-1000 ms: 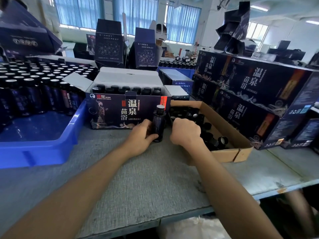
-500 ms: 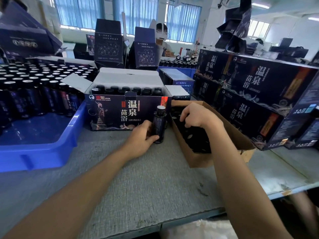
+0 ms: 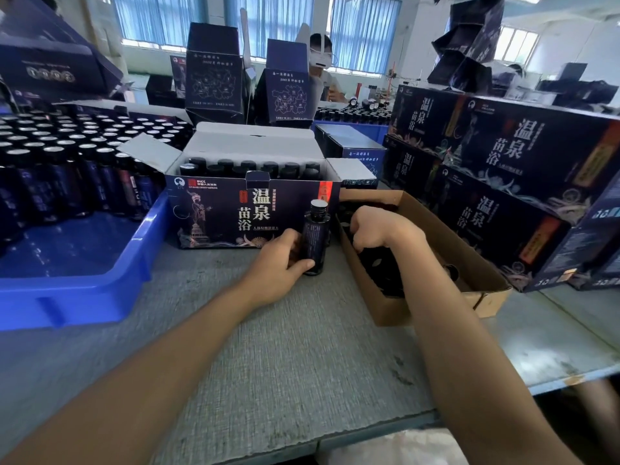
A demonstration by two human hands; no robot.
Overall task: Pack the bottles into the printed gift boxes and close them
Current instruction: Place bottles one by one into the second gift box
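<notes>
Loading step: left hand grips upright bottle before open printed gift box. Inside the cardboard tray the right hand curls its fingers, grasp indeterminate. Next, probably: lift bottle into box.

The left hand grips a bottle; right hand curls inside cardboard box.

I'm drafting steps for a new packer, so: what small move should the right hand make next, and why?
Probably lift the right hand out of the cardboard carton with one dark piece and bring it to the bottle. The left hand grips that bottle upright on the table, and the right fingers curl among the carton's dark contents; whether they hold one is unclear.
</notes>
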